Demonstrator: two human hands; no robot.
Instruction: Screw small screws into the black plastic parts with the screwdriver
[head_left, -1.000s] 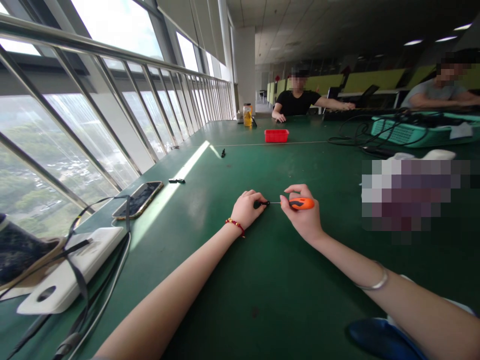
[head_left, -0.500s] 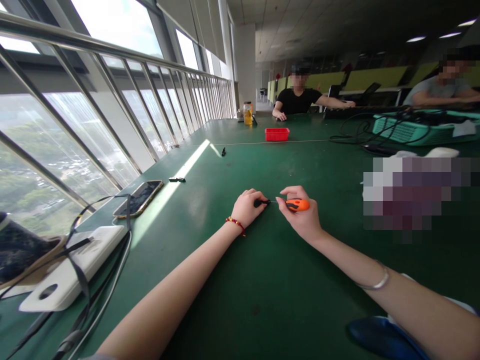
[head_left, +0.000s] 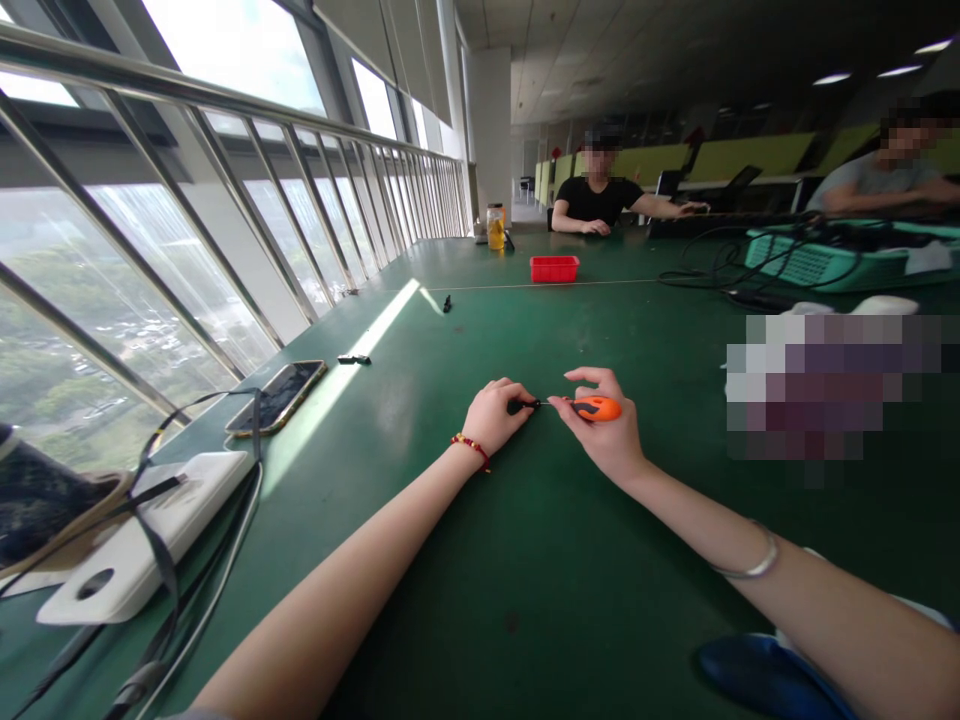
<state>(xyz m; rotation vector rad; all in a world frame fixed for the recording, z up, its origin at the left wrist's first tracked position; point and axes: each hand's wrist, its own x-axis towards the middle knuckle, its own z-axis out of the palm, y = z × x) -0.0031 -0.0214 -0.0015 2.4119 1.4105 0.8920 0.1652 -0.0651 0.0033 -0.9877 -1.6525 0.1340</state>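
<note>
My left hand (head_left: 495, 414) rests on the green table (head_left: 465, 620), its fingers closed round a small black part (head_left: 525, 404) that is mostly hidden. To its right, my right hand (head_left: 609, 432) holds an orange and black screwdriver (head_left: 600, 408) in its palm, thumb along the handle and index finger lifted off. The screwdriver lies nearly level. Its thin metal shaft points left and its tip meets the end of the black part. Two more small black pieces lie farther off, one small black piece (head_left: 354, 359) in the sun strip and another dark piece (head_left: 447, 303) beyond it.
At left lie a phone (head_left: 279, 398), a white power strip (head_left: 142, 540) and cables. A red tray (head_left: 554, 269) and a jar (head_left: 496, 228) stand farther back. A green basket (head_left: 832, 262) with cables sits at the right. Two people sit beyond; a metal railing (head_left: 300, 190) borders the left.
My right index finger has lifted and the screwdriver handle has turned slightly in my palm. My left hand stays put. The person opposite has shifted a hand across the table.
</note>
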